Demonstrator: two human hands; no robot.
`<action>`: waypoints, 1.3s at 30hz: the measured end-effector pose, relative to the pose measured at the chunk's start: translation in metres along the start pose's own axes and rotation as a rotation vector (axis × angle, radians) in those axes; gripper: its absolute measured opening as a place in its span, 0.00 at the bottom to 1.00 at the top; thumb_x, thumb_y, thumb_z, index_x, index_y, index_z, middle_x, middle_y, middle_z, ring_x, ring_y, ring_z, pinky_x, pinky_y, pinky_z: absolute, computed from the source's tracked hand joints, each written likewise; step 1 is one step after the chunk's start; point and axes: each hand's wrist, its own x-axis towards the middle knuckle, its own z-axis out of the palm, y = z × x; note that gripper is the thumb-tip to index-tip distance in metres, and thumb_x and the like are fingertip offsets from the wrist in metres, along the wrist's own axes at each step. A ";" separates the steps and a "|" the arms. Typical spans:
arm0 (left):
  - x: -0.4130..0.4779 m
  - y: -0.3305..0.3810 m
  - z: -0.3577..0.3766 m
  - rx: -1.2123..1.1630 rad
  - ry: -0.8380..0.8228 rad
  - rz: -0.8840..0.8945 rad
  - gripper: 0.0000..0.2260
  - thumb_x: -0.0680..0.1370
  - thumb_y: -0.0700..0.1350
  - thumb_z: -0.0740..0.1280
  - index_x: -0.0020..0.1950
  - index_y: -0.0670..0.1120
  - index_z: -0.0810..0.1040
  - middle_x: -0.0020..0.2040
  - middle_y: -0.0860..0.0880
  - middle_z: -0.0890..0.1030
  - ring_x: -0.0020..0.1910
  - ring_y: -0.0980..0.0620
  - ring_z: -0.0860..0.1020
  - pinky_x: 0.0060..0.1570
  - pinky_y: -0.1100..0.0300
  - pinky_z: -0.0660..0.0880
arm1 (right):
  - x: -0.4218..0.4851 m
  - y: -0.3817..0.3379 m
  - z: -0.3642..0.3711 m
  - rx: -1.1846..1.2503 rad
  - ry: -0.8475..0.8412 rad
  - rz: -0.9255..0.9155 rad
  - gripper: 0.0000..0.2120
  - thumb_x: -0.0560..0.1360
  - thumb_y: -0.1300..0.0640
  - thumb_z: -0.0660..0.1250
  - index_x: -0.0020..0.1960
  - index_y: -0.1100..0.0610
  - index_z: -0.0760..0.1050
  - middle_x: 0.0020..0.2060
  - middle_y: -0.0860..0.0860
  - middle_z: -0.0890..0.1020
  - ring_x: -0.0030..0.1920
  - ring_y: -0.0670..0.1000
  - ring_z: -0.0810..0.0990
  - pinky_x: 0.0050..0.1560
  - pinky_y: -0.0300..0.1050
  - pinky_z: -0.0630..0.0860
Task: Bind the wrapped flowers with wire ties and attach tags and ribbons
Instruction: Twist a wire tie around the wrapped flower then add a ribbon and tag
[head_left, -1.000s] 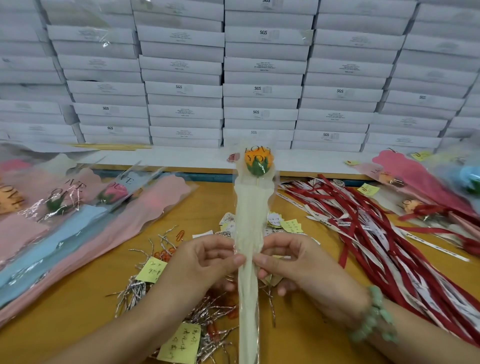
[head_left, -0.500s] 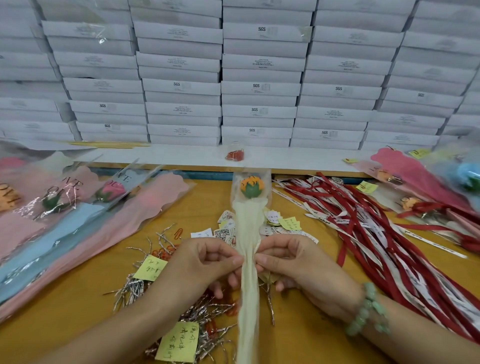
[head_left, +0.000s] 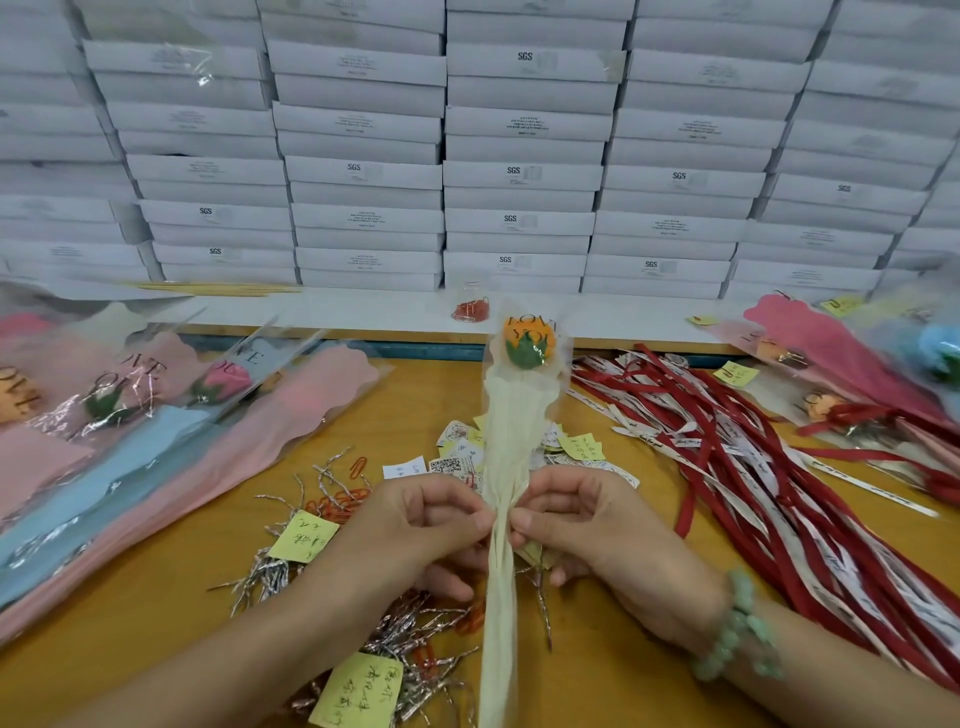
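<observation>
Cream paper under clear film: wrapped flower (head_left: 511, 431), one item. Its orange head points away from the person and its tail runs to the lower edge of the view. It is held above the table (head_left: 156, 623), at the centre, between both hands.

- Left-hand grip (head_left: 415, 525): thumb and forefinger clamped on the sleeve's narrow waist from the left.
- Right-hand grip (head_left: 587, 519): clamped on the same waist from the right, at the same height. Judged purpose: to gather the film tight on the stem where a tie belongs.
- Silver strand (head_left: 543, 608): hangs just below the right hand. Whether it already circles the sleeve cannot be told.
- Wire ties (head_left: 405, 639): a loose silver heap on the table directly under the hands, mixed with orange paper clips (head_left: 337, 506) and marked by yellow notes (head_left: 304, 535). Probably kept there for the shortest reach.
- Tags (head_left: 452, 462): small printed cards, just beyond the hands.
- Ribbons (head_left: 753, 467): red and white lengths, fanned out to the right.
- Pink and blue sleeves (head_left: 156, 447): stacked at the left, no ribbons showing.
- Ribboned flowers (head_left: 831, 374): at the far right. Judged order of work: left to right, with the binding step in hand and tag and ribbon not yet on.
- White boxes (head_left: 519, 176): stacked along the back.
</observation>
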 end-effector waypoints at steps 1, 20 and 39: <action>0.000 0.001 0.000 -0.030 -0.013 -0.020 0.06 0.74 0.41 0.71 0.47 0.39 0.78 0.46 0.38 0.85 0.40 0.48 0.85 0.28 0.65 0.78 | 0.000 0.000 0.000 -0.013 0.001 -0.009 0.10 0.73 0.65 0.71 0.52 0.69 0.77 0.36 0.57 0.83 0.32 0.45 0.81 0.25 0.35 0.75; -0.002 0.004 0.001 -0.185 0.017 -0.025 0.08 0.70 0.36 0.72 0.46 0.36 0.77 0.43 0.35 0.84 0.39 0.44 0.84 0.37 0.60 0.81 | -0.003 -0.009 -0.001 0.004 0.000 -0.021 0.12 0.68 0.60 0.74 0.50 0.63 0.83 0.43 0.59 0.86 0.40 0.49 0.85 0.31 0.36 0.79; -0.008 0.007 0.016 -0.017 0.066 0.070 0.05 0.77 0.36 0.68 0.49 0.34 0.76 0.42 0.38 0.85 0.42 0.44 0.86 0.38 0.62 0.81 | 0.000 -0.010 0.000 -0.040 0.092 0.021 0.06 0.69 0.63 0.76 0.36 0.59 0.79 0.29 0.54 0.82 0.23 0.43 0.77 0.21 0.31 0.68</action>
